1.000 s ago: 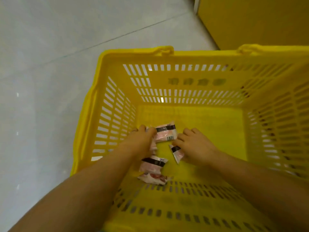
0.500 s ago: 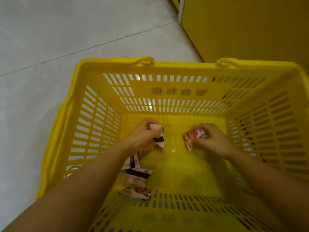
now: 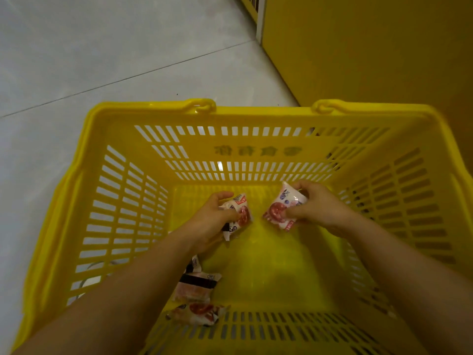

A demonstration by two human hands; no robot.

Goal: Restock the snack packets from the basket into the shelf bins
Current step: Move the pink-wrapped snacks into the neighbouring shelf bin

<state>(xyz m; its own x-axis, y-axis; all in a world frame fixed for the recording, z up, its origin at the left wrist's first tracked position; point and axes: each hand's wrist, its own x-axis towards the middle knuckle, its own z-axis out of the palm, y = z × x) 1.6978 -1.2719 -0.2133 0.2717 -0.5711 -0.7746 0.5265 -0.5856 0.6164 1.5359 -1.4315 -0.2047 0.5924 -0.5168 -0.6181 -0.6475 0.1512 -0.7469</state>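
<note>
Since half a second ago both hands are lifting a little off the bottom of the basket (image 3: 153,111) and turning their packets face up, and the view is tipping back to take in more of the floor (image 3: 76,60). The left hand (image 3: 212,224) is curling its fingers and thumb round a snack packet (image 3: 242,213) near the middle of the basket bottom. A black-banded piece is showing under the palm, so it may be holding more than one, though I cannot tell. The right hand (image 3: 317,208) is pinching a second packet (image 3: 280,211) by its right side, towards the far right corner, with the printed face tilting up. The two held packets are hanging near each other but apart. Taking one in each hand is probably a way of carrying more per trip to the shelf bins, which are not in view. The loose packets (image 3: 197,285) are lying in the near left corner of the basket bottom, overlapping one another, with the farthest one partly hidden under the left forearm. At least three are still waiting there, so the restocking looks well along but not finished. The basket is standing on the floor just beside a yellow cabinet (image 3: 358,47) at its far right.
</note>
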